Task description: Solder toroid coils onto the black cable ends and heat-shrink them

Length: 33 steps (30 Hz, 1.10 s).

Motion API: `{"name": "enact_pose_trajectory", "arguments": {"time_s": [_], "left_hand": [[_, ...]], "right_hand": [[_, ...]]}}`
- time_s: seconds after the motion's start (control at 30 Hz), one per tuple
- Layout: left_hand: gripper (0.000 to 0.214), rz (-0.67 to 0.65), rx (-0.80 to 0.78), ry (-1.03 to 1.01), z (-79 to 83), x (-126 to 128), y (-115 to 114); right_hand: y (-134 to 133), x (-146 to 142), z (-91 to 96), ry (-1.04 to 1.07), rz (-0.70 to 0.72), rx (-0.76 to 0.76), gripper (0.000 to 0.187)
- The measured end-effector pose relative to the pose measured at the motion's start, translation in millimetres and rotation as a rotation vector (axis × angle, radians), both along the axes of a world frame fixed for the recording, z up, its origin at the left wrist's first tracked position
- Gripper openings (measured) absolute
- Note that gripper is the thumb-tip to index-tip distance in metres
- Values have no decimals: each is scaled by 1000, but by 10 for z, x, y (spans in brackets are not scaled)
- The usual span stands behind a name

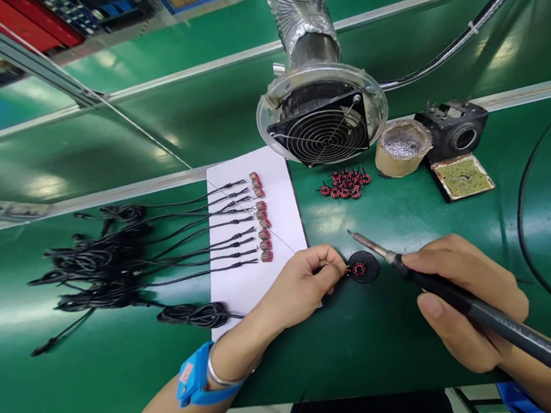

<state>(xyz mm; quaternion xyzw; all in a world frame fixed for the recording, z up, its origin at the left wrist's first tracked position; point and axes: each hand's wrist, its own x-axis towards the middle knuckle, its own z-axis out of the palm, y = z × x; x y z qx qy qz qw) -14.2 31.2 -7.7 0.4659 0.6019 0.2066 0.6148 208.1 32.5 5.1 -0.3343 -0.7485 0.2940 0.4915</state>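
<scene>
Just right of the frame's centre, the left hand (pixel 304 286) pinches fine wire ends (pixel 346 270) beside a red-and-black ring (pixel 359 264), probably light, stiff and best held by its rim, while the right hand (pixel 483 308) grips a soldering iron (pixel 448 295).

From afar I see a smooth, glossy green surface (pixel 387 364). Above the round metal-wire fan grille (pixel 327 137) shines a crinkled silver foil duct (pixel 300 6); below-left of the grille, a matt white paper sheet (pixel 237 287); right, a rough yellow-green square sponge (pixel 464 177); below-right, a matt black plastic soldering-iron handle (pixel 492 318).
</scene>
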Motion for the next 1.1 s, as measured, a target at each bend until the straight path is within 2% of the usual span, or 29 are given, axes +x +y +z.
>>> {"name": "enact_pose_trajectory", "arguments": {"time_s": [0.1, 0.17, 0.27, 0.4, 0.6, 0.77, 0.97, 1.1], "left_hand": [[21, -24, 12, -14, 27, -1, 4], [22, -56, 36, -41, 52, 0, 2], [27, -119, 60, -74, 75, -6, -14], [31, -175, 83, -110, 63, -31, -53], [31, -239, 155, -76, 52, -44, -96], [30, -260, 174, 27, 88, -26, -112], [25, -218, 179, 41, 71, -7, -127], [28, -179, 172, 42, 26, 1, -134]], "right_hand": [[34, -54, -106, 10, -15, 18, 36], [64, -113, -168, -66, -1, 30, 32], [105, -206, -247, -194, 67, 66, 26], [125, -288, -314, -243, 131, 108, 30], [112, -322, -298, -275, 114, 174, 31], [86, -295, -317, -307, 80, 217, 32], [62, -280, -335, -341, 76, 237, 34], [63, -247, -299, -314, 97, 192, 34]]}}
